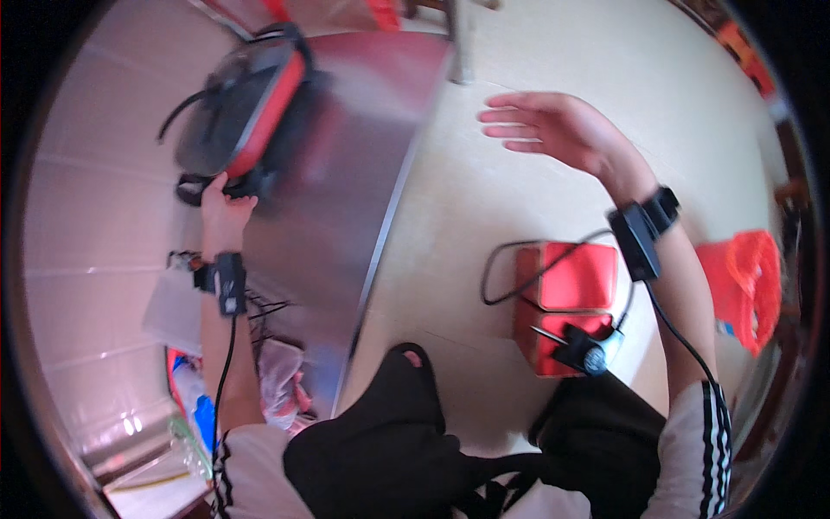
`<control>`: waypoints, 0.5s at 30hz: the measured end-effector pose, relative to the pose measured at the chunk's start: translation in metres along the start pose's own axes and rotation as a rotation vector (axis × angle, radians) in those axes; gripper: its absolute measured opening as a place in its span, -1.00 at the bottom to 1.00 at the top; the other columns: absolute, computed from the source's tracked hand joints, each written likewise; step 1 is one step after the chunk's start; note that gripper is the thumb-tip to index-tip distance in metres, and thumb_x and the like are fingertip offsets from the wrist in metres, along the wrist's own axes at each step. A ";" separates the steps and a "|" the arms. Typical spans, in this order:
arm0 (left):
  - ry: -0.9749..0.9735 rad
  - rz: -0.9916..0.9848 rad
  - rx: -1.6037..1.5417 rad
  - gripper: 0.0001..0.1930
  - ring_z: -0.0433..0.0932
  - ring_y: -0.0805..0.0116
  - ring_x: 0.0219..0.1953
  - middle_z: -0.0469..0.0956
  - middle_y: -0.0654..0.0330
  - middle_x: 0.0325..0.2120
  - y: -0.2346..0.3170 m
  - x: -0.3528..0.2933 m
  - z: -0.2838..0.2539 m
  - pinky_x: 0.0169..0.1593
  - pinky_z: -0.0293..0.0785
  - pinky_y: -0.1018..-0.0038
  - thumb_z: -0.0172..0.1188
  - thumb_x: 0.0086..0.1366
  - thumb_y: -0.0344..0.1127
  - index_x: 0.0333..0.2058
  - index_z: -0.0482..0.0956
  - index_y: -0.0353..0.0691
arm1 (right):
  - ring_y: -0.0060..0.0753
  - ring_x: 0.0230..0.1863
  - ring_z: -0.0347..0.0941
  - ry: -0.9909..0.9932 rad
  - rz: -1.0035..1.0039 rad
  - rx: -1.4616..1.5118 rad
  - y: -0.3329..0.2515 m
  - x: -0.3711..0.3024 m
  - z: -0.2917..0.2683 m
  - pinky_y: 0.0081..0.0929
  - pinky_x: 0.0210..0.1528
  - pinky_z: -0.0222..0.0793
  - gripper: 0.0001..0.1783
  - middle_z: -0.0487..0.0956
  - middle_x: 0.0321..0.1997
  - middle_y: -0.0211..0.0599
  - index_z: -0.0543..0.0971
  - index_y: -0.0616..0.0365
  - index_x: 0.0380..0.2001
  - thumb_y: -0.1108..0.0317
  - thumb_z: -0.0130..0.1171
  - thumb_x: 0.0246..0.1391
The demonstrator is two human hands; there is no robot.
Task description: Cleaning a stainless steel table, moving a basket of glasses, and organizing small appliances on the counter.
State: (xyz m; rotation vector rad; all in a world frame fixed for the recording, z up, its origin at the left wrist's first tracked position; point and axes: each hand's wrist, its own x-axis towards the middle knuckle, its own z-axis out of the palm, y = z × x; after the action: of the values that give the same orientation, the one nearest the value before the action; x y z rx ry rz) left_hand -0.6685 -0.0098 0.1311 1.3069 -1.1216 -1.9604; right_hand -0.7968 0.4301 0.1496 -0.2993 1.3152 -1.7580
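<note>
On the metal table at the left sits an electric pan with a red body, black handles and a dark see-through lid. My left hand is at the pan's near handle, its fingers closed around it; part of the grip is hidden. Away from the table, above the floor, my right hand is held out with its fingers straight and slightly apart. It touches nothing. A black device is strapped to each wrist, with a cable running back along the arm.
The steel table has a long edge between my hands. Beside my right leg stands a red box-like object, with a small black device over it. A red bag is at the right. Cloth lies near my left forearm.
</note>
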 end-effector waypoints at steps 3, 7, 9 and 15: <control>-0.378 -0.218 0.120 -0.35 -0.06 0.03 0.25 -0.02 -0.10 0.17 -0.051 -0.074 0.057 0.27 -0.16 0.13 0.05 0.19 -0.29 0.18 -0.03 -0.33 | -0.35 0.08 0.33 0.104 0.035 -0.057 0.002 -0.016 -0.022 -0.47 0.08 0.22 -0.58 0.40 0.07 -0.17 0.33 0.23 0.04 0.25 -0.24 0.18; -0.915 -0.521 0.339 -0.57 0.21 0.17 0.13 0.29 0.04 0.04 -0.131 -0.111 0.060 0.16 0.10 0.21 0.03 0.22 -0.29 0.05 0.24 -0.28 | -0.36 0.06 0.36 0.135 0.038 -0.194 -0.003 -0.052 -0.031 -0.46 0.07 0.25 -0.60 0.42 0.05 -0.17 0.37 0.24 0.01 0.27 -0.20 0.17; -0.994 -0.620 0.508 -0.65 0.35 0.26 0.03 0.40 0.11 -0.04 -0.178 -0.129 0.049 0.07 0.25 0.29 0.03 0.21 -0.28 -0.04 0.36 -0.25 | -0.37 0.05 0.37 0.250 0.069 -0.443 -0.002 -0.079 -0.043 -0.46 0.05 0.27 -0.60 0.43 0.04 -0.16 0.39 0.26 -0.02 0.27 -0.12 0.13; -1.056 -0.789 0.911 -0.47 0.30 0.32 -0.01 0.32 0.19 -0.01 -0.234 -0.195 0.025 0.08 0.19 0.21 0.10 0.18 -0.19 0.09 0.19 -0.21 | -0.45 -0.04 0.39 0.392 0.519 -0.774 0.027 -0.157 -0.070 -0.44 -0.06 0.38 -0.52 0.49 -0.07 -0.35 0.37 0.15 0.02 0.20 0.09 0.03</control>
State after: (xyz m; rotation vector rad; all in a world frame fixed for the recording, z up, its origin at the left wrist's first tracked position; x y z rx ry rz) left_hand -0.6095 0.2731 0.0295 1.1496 -2.5035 -3.0542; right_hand -0.7385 0.5946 0.1452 -0.0145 2.1076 -0.8405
